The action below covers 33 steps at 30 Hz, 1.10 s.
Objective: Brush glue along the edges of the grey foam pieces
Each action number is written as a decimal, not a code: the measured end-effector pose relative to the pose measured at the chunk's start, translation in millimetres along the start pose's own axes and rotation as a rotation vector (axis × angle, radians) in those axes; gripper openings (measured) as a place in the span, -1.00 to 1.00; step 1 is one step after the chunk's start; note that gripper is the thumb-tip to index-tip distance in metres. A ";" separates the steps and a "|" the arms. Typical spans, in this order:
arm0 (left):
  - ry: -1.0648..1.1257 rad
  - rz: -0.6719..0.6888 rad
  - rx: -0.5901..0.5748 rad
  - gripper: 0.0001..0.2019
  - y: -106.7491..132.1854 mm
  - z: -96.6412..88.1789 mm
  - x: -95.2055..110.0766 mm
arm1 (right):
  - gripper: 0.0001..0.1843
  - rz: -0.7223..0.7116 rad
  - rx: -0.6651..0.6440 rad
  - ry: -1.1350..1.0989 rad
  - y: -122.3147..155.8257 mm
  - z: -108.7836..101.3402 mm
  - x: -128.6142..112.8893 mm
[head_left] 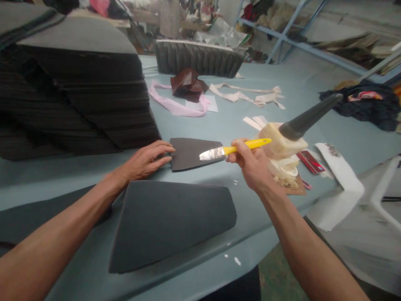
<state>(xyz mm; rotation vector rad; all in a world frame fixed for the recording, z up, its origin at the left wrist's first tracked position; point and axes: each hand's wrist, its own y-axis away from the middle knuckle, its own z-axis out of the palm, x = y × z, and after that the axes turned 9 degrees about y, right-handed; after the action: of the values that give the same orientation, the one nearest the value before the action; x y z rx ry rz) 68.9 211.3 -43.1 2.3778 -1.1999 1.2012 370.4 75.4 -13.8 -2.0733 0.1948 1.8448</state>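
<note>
My right hand (pixel 250 161) is closed round the yellow handle of a paintbrush (pixel 230 149), its bristles coated in white. The brush tip is over a small dark grey tapered sheet (pixel 191 152) lying on the table. At that sheet's left end is my left hand (pixel 150 158), fingers stretched out and the tips at its edge; it grips nothing. Nearer to me lies a larger dark tapered sheet (pixel 175 223). Just beyond my right hand stands a whitish block-like container (pixel 282 144) with a dark cone-shaped piece (pixel 310 117) sticking up from it.
A tall stack of dark sheets (pixel 72 96) rises at the left. Behind are a row of dark pieces (pixel 197 58), a brown crumpled piece (pixel 188 83), a pink strip (pixel 175 109) and pale strips (pixel 244 97). A red case (pixel 310 162) and white card (pixel 340 171) lie right.
</note>
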 end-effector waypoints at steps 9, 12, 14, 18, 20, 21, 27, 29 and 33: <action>-0.243 0.113 -0.027 -0.57 -0.3 18.2 -20.5 | -0.45 -0.080 -0.256 0.132 -19.6 34.4 -3.4; -0.316 0.174 -0.002 -0.56 1.7 20.8 -24.4 | -0.46 -0.082 -0.333 0.156 -22.6 41.9 -0.8; -0.336 0.187 0.008 -0.56 2.4 21.6 -25.2 | -0.46 -0.080 -0.368 0.165 -23.5 46.4 2.0; -0.369 0.183 0.013 -0.55 2.6 22.6 -24.5 | -0.45 -0.081 -0.413 0.168 -24.6 54.5 8.2; -0.372 0.177 0.013 -0.55 2.5 22.9 -23.3 | -0.46 -0.087 -0.444 0.152 -25.8 57.1 10.7; -0.369 0.173 0.016 -0.55 2.4 22.9 -22.6 | -0.46 -0.090 -0.459 0.141 -26.6 57.9 11.7; -0.361 0.141 0.009 -0.53 1.4 23.1 -18.3 | -0.50 -0.081 -0.533 0.100 -30.4 57.3 14.2; -0.358 0.132 0.012 -0.53 1.2 23.2 -17.6 | -0.52 -0.083 -0.554 0.093 -30.2 56.5 14.2; -0.379 0.121 0.013 -0.53 0.7 23.5 -17.0 | -0.55 -0.102 -0.584 0.078 -29.5 55.2 14.0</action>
<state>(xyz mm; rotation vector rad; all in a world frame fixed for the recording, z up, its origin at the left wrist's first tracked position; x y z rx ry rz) 76.1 208.6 -71.1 2.6559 -1.4651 0.8087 330.8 124.1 -27.1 -2.4681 -0.4798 1.9165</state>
